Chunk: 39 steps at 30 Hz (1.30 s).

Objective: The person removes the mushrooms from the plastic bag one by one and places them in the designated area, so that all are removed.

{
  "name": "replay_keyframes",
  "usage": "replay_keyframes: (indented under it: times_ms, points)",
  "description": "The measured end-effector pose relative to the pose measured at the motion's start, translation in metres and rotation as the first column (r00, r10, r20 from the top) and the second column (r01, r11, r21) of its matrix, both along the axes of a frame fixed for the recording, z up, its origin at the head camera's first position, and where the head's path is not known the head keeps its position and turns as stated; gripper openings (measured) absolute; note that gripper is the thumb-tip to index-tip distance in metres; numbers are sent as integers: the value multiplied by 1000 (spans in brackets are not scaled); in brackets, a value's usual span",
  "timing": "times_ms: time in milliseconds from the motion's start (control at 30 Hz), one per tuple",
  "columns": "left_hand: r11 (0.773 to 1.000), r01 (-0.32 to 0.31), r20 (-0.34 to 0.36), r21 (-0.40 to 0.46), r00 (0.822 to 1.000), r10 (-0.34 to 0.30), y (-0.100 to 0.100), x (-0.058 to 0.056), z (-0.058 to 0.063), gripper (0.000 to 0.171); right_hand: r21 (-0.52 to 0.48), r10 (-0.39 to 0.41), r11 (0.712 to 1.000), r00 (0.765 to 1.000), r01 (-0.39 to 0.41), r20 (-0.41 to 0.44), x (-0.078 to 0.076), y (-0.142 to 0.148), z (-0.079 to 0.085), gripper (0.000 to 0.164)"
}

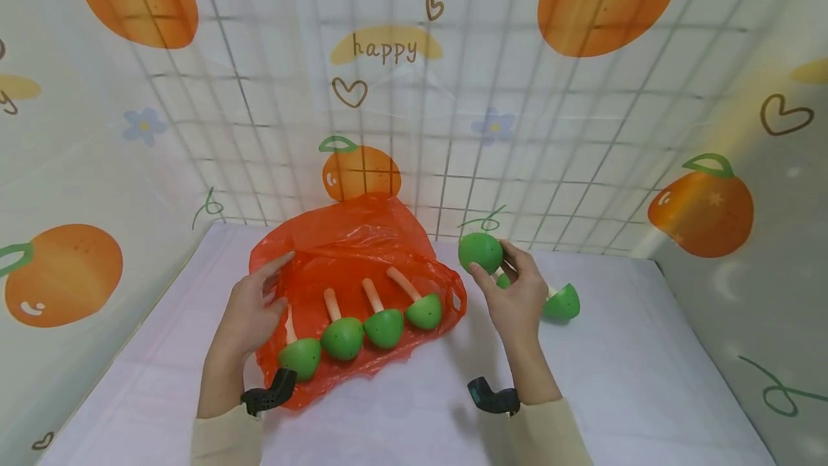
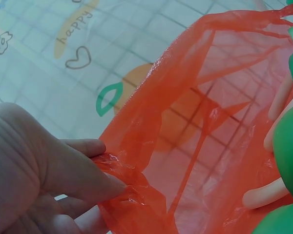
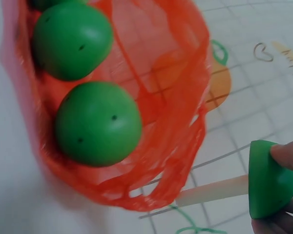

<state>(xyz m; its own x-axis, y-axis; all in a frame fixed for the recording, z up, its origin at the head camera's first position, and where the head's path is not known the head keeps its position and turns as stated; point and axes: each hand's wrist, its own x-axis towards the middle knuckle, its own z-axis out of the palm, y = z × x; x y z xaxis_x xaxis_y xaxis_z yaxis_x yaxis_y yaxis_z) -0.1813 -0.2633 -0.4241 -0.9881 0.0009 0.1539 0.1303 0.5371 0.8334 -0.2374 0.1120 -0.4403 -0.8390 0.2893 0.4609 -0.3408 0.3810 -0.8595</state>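
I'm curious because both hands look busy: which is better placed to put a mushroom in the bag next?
Probably the right hand: it holds a mushroom beside the bag, while the left hand pinches the bag's edge.

Inventory, my right wrist feed: right hand [image 3: 289,156], partly in frame, pinching green mushroom-shaped toy [image 3: 269,183] by cap, pale stem pointing left. Red plastic bag [image 3: 178,92] holding black-specked green domes [image 3: 98,124]: I count two, third cropped. Behind: gridded backdrop [image 3: 259,109], printed orange [image 3: 219,87], heart [image 3: 262,59], "happy" lettering [image 3: 292,59].
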Motion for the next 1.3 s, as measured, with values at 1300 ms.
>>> replay_keyframes:
  times_ms: [1300]
  points:
    - [1000, -19, 10, -7, 1000, 19, 2, 1, -1, 70, 198, -69, 980, 982, 34, 176, -25, 11, -51, 67]
